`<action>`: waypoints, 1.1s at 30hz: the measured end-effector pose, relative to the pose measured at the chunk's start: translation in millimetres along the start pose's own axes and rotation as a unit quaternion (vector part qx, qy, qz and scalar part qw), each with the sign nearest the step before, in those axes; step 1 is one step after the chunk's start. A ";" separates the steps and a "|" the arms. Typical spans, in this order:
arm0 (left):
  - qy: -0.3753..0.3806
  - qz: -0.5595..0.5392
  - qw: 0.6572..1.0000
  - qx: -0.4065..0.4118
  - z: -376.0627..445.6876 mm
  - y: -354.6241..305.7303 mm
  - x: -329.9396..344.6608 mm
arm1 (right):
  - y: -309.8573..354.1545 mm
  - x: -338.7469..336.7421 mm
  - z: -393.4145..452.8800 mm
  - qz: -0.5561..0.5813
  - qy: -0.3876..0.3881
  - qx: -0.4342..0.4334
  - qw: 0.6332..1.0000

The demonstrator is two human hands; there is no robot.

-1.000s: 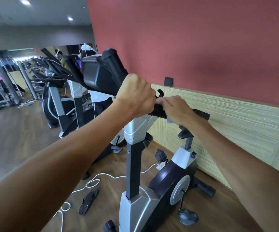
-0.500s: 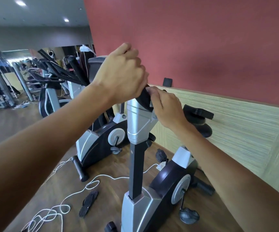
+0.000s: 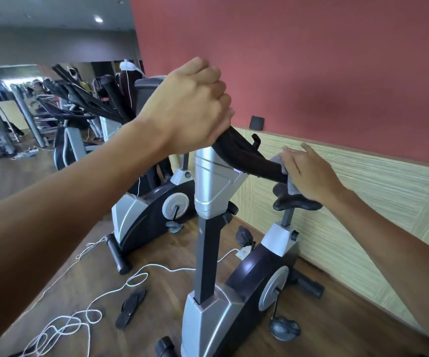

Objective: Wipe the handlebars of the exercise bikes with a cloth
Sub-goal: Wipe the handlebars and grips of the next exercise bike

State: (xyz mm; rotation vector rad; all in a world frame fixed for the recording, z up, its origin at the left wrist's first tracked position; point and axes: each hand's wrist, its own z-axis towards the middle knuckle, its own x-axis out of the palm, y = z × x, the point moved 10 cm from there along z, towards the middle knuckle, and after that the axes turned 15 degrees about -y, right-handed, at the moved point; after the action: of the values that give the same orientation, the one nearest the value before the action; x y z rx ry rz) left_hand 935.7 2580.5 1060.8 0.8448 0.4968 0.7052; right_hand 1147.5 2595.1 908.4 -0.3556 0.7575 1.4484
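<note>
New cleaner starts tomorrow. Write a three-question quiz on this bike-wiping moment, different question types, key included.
1. True or false: the left hand grips the handlebar.
2. The grey cloth is under which hand? A) left B) right
3. Fill in: the white cable lies on the ____.

Key: 1 true. 2 B, the right hand presses it with straight fingers at the bar's end. 3 floor.
</note>
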 end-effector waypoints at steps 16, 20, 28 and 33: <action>-0.013 0.024 0.999 0.029 6.3 -6.2 3.5 | 147.5 -52.5 28.0 0.269 -0.193 -0.038 0.943; -0.043 0.031 0.998 0.018 5.3 -7.9 -0.7 | 88.5 -26.3 11.3 0.188 -0.140 -0.052 0.971; -0.069 0.038 0.997 0.005 2.4 -8.2 -0.7 | 13.1 -9.5 17.5 -0.112 -0.037 -0.100 0.988; -0.065 0.048 0.997 0.007 3.3 -8.8 1.3 | 21.2 1.5 26.1 -0.099 -0.018 -0.061 0.993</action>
State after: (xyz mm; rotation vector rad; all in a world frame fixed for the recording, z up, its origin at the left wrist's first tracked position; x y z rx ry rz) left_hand 941.8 2575.7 1055.5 0.9265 0.3476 0.7301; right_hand 1133.4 2615.6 931.0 -0.4844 0.5888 1.3121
